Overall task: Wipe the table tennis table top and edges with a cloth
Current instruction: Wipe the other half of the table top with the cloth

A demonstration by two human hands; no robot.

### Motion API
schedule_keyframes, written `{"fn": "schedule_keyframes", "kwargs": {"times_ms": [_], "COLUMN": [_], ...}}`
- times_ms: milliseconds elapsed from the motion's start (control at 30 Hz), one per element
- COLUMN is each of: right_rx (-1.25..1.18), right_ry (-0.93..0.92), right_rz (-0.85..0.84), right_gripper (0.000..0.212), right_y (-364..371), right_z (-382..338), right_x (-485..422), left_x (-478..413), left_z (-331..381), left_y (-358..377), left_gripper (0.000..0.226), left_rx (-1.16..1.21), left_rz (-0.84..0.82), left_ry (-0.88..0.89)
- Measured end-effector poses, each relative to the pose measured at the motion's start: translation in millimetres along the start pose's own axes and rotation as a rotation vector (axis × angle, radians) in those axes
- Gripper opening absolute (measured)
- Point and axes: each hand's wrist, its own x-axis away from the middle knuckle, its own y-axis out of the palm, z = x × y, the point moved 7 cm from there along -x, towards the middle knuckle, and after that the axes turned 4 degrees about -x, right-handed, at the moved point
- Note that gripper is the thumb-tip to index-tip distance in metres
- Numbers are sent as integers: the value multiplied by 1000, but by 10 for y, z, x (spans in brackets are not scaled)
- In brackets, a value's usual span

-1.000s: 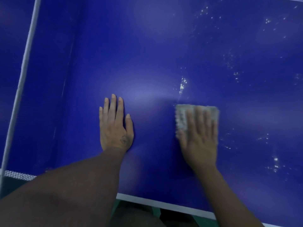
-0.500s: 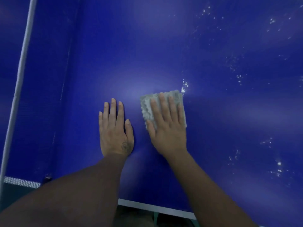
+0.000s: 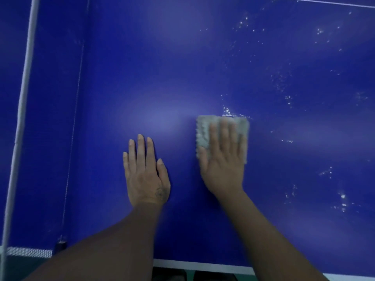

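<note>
We find the right hand (image 3: 223,159) laid flat on the cloth (image 3: 203,128), fingers straight and close together, palm down. It presses the cloth onto the table (image 3: 182,57); no finger curls round it. The cloth is a grey, nubbly square, blurred at its right edge. It lies on the blue top, right of centre, showing beyond the fingertips and on both sides of the fingers.

The left hand (image 3: 145,175) rests near the right one, apart from the cloth. It is flat on the bare blue surface, fingers straight, thumb slightly spread, holding nothing. We note a small dark mark (image 3: 160,193) on its back near the wrist; it is too blurred to read. Both forearms reach in from the lower edge.

White specks (image 3: 227,111) lie just beyond the far edge of the cloth. More are scattered over the right half of the table. At far left we see the white top band of the net (image 3: 22,118), with mesh (image 3: 28,252) at its lower end. A white line (image 3: 203,265) runs along the near table edge.
</note>
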Motion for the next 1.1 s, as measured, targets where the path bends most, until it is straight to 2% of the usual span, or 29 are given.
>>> {"fn": "schedule_keyframes", "kwargs": {"times_ms": [100,167,367,433,533,633,733,833,933,1100], "right_rx": [-12,-5,32,50,81,69,62,23,43,76], "right_ry": [-162,-169,200,253,189,75,-72,-116,-43,200], "right_rz": [-4,22,15,-23,-59,-33,28,77,98,75], "right_gripper": [65,64,68,70,73,72,69,68,69,71], "right_y": [80,58,-243,-322,-281,-165,-49,5,-57,-314], "right_z": [-428,-336,811,1005,917,539,51,-130,210,973], "right_x": [-408,-647,-503,-265,-25,-227,-743,-1204,-1475,-1252], "left_x": [-4,3,-9,-21,-207,-659,-1258,-1632,-1711,-1712], "left_z": [-9,-4,6,-6,36,274,527,642,665,685], "left_y": [13,7,-31,-52,-98,-130,-83,-16,45,8], "left_gripper": [62,62,62,59,56,58,61,65,70,70], "left_rx": [-11,-13,20,95,249,292,234,97,-39,-60], "left_rz": [1,0,-12,14,67,113,136,114,95,99], "left_ry": [-3,-8,-31,-38,-66,-18,25,46,42,24]}}
